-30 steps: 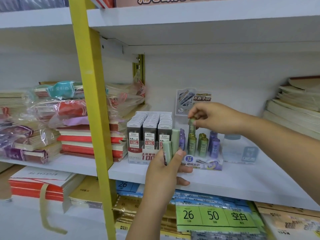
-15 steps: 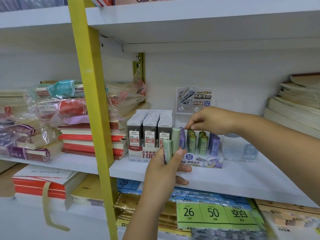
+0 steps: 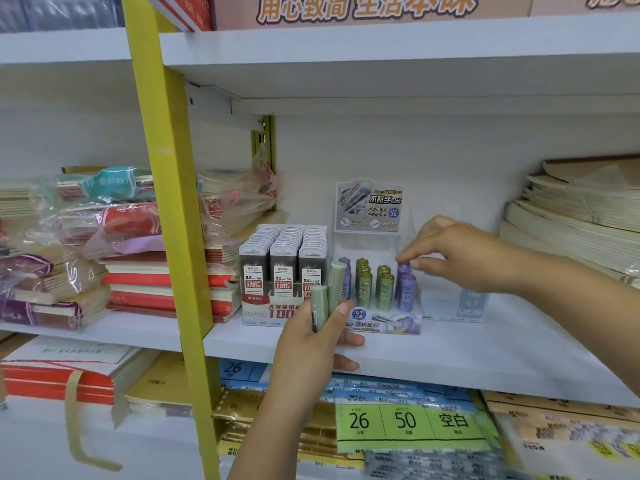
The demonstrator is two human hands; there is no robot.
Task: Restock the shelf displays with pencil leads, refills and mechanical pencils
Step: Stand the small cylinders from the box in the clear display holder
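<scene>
The left hand (image 3: pixel 311 344) hides the lower half of the green tubes (image 3: pixel 335 284) (print unreadable).

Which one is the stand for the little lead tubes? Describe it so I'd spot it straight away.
Find the yellow post, then follow the white middle shelf to its right. Past the box of dark lead cases is a clear plastic stand, where the right hand reaches. Unlike its neighbour, it holds upright green and purple tubes below a grey header card.
</scene>
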